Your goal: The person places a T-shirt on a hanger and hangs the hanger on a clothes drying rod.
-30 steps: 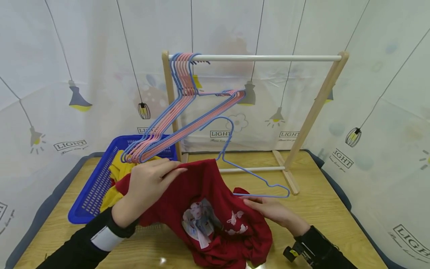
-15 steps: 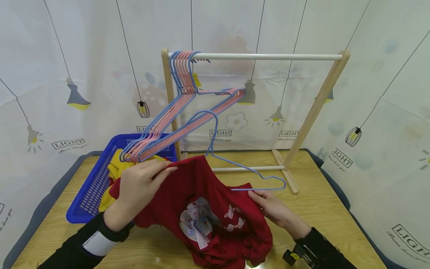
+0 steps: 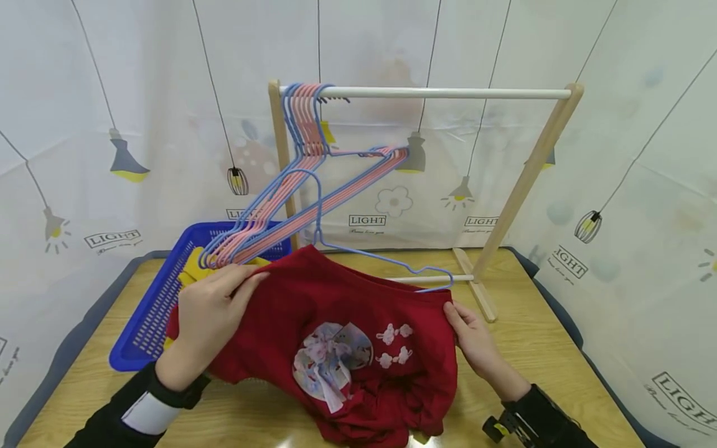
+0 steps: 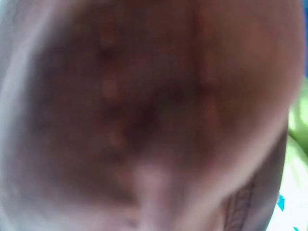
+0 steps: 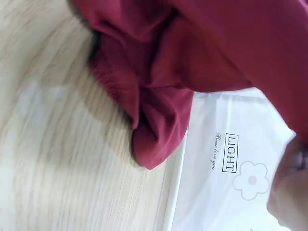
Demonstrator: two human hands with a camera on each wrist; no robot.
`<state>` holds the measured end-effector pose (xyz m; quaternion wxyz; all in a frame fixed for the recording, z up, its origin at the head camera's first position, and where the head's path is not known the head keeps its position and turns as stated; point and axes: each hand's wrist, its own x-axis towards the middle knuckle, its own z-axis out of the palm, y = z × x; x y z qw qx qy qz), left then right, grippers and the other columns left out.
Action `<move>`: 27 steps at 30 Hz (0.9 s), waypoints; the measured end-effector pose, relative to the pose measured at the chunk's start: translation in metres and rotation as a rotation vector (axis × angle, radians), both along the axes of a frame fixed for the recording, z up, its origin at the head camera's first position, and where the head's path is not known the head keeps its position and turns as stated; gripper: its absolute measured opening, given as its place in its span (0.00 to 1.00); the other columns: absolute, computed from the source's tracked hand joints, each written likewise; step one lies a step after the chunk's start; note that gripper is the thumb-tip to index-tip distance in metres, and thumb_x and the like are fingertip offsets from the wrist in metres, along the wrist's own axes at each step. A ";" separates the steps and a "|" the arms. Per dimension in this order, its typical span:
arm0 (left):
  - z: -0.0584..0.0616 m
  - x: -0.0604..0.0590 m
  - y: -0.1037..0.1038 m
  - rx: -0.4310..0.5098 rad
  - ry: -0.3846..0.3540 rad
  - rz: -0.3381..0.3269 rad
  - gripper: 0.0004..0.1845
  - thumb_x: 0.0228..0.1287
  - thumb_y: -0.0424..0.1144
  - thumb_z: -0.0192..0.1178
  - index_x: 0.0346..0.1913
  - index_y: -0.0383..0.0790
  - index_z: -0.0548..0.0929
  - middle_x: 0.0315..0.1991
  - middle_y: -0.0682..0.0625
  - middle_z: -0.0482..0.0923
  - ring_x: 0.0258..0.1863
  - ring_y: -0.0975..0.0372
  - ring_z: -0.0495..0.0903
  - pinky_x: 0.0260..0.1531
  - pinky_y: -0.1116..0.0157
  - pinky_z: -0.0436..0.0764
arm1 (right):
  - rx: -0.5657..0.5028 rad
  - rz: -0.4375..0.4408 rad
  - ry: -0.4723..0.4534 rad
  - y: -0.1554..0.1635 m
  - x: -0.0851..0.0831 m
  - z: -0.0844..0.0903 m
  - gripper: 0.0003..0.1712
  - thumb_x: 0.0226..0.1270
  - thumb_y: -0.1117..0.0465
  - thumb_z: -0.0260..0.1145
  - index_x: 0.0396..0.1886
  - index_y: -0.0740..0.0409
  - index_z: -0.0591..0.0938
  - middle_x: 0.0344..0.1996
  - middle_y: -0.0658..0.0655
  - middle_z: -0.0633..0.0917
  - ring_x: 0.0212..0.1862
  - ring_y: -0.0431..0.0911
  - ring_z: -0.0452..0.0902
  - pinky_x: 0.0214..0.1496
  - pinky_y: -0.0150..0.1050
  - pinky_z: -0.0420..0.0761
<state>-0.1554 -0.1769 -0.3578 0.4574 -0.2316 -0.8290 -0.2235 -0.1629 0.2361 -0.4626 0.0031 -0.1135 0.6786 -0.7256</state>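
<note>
The thin blue wire hanger had slid leftward into the red printed cotton shirt — now spread mid-frame over the wooden tabletop. Left hand pinched one shoulder, right hand the other — holding it taut for threading.

Your head view looks forward-down over counter; wrist views sit very close, left one blurred; all share red garment.

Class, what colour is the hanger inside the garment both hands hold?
Light blue hanger, inside the red garment; the head view shows it best.
</note>
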 end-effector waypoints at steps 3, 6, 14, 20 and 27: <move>-0.001 -0.001 -0.004 0.009 0.012 0.004 0.07 0.53 0.29 0.78 0.35 0.35 0.92 0.31 0.43 0.92 0.28 0.53 0.91 0.27 0.55 0.84 | 0.044 -0.147 0.071 0.000 0.001 0.002 0.21 0.87 0.57 0.51 0.44 0.29 0.88 0.34 0.35 0.89 0.36 0.28 0.84 0.37 0.26 0.83; -0.001 -0.002 -0.008 0.007 0.019 0.007 0.07 0.53 0.30 0.78 0.36 0.37 0.92 0.30 0.44 0.92 0.26 0.54 0.90 0.25 0.58 0.82 | 0.075 -0.223 0.132 0.003 0.002 0.004 0.21 0.87 0.59 0.52 0.43 0.30 0.88 0.32 0.36 0.89 0.33 0.29 0.83 0.34 0.26 0.82; -0.004 -0.004 -0.011 -0.033 0.003 -0.032 0.10 0.50 0.30 0.79 0.37 0.38 0.93 0.31 0.44 0.92 0.29 0.52 0.92 0.29 0.55 0.86 | 0.149 -0.275 0.262 0.016 0.009 0.017 0.26 0.84 0.67 0.53 0.41 0.32 0.89 0.30 0.35 0.87 0.30 0.29 0.79 0.31 0.25 0.77; -0.003 -0.004 -0.005 -0.059 -0.004 -0.115 0.16 0.73 0.49 0.64 0.39 0.39 0.93 0.34 0.45 0.93 0.32 0.52 0.93 0.33 0.54 0.88 | 0.264 -0.264 0.490 0.020 0.012 0.043 0.25 0.77 0.76 0.57 0.45 0.43 0.92 0.33 0.32 0.89 0.28 0.27 0.83 0.29 0.23 0.80; -0.004 -0.002 0.002 -0.072 0.009 -0.152 0.27 0.76 0.56 0.54 0.40 0.37 0.93 0.34 0.43 0.93 0.32 0.54 0.93 0.31 0.56 0.89 | 0.421 -0.288 0.672 0.022 0.006 0.066 0.13 0.68 0.81 0.62 0.39 0.67 0.89 0.36 0.27 0.86 0.30 0.25 0.81 0.31 0.21 0.78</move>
